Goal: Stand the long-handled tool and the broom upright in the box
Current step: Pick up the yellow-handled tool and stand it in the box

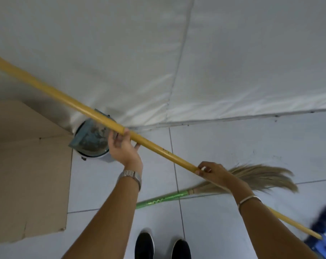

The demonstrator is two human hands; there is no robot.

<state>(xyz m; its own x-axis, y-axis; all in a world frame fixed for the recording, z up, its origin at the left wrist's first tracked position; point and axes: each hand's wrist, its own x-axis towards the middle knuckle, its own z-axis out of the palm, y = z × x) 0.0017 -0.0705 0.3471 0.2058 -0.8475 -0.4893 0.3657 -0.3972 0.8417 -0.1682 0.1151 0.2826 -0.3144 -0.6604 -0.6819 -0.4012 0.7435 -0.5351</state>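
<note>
A long yellow wooden pole (68,100), the long-handled tool, runs slantwise from upper left to lower right, off the floor. Its lower end meets a blue head (324,230) at the right edge. My left hand (124,146) cups the pole from below near its middle, fingers loosely curled. My right hand (212,171) is shut around the pole further down. A grass broom (252,178) with a green handle (162,199) lies flat on the tiles beneath my right arm. The cardboard box (27,165) stands at the left.
A white bucket (95,144) holding a blue dustpan stands between the box and the white padded wall (177,53). My black shoes (162,245) are on the pale tiled floor at the bottom.
</note>
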